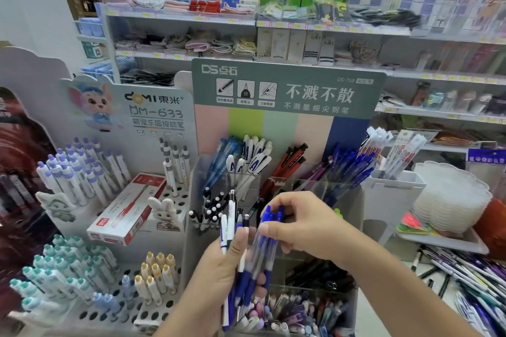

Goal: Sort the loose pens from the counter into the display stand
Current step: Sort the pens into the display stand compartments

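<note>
Pulling blue pens (269,230) by their tops with right hand (297,223) pinched around them, out of mixed bundle (241,262) gripped in left hand (221,268). Best lifted straight up, then dropped among matching blue pens in stand (284,123), upper right slot (328,186).

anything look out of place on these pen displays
Yes: a red and white pen box lies flat and slanted across the white peg-hole stand, covering holes meant for upright pens. At far right, loose pens lie in a jumbled pile on the counter, not in any holder.
</note>
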